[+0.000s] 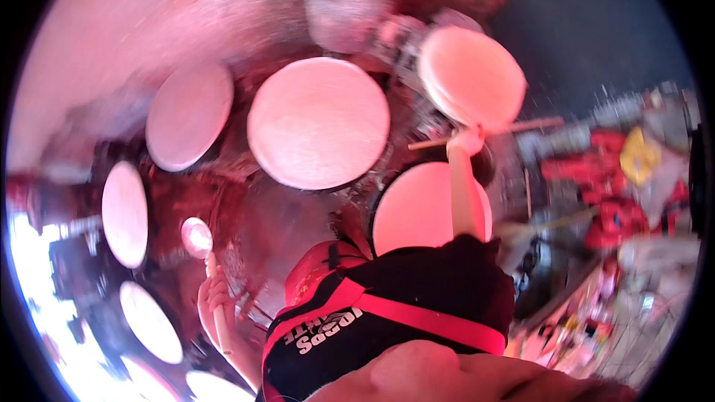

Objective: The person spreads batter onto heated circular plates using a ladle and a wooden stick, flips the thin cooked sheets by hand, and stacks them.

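Observation:
My right hand (465, 140) is closed around a pale wooden drumstick (430, 144), which sticks out on both sides of the fist. It is held at the near edge of a round pale drumhead (473, 74), and I cannot tell if they touch. Under my right forearm lies another drumhead (410, 208). Lower left, my left hand (216, 292) grips a second drumstick (223, 331), tilted upward. A small bright round shape (197, 238) shows at its upper end; whether the two are joined, I cannot tell. The largest drumhead (319, 123) is ahead of me, between the hands.
More round heads curve along the left, among them a duller one (190, 115) and a narrow-looking one (125, 214). Red cloth (585, 171) and a yellow item (640, 156) lie at the right. A dark surface (588, 37) fills the far right. Much is blurred.

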A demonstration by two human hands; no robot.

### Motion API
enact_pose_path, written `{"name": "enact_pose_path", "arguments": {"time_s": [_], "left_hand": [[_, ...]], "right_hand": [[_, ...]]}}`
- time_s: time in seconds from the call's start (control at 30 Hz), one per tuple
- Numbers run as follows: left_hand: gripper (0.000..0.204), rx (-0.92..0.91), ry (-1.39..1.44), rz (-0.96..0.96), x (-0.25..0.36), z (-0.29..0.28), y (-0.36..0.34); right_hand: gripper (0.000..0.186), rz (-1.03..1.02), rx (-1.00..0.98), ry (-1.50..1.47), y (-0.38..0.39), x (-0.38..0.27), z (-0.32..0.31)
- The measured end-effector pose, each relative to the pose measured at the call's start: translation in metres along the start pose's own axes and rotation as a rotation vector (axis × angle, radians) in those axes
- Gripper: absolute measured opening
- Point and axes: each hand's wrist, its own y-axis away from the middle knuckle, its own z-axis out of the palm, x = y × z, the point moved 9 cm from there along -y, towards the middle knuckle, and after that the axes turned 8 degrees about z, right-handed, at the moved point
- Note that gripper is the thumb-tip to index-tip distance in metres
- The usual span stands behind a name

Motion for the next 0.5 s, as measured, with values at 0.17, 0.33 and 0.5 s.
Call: {"name": "enact_pose_path", "arguments": {"time_s": [0.17, 0.33, 0.5], "left_hand": [[0.027, -0.11, -0.008, 0.278, 0.072, -0.098, 0.086], [0.017, -0.269, 0.491, 0.512, 0.114, -0.175, 0.171], [0.006, 0.006, 0.546, 1.015, 0.159, -0.33, 0.275]], "right_hand": [[0.009, 0.434, -0.743, 0.632, 0.272, 0.108, 0.075], [0.027, 1.234, -1.828, 1.124, 0.61, 0.261, -0.022], [0.042, 1.248, -2.775, 1.711, 0.787, 0.191, -0.217]]}}
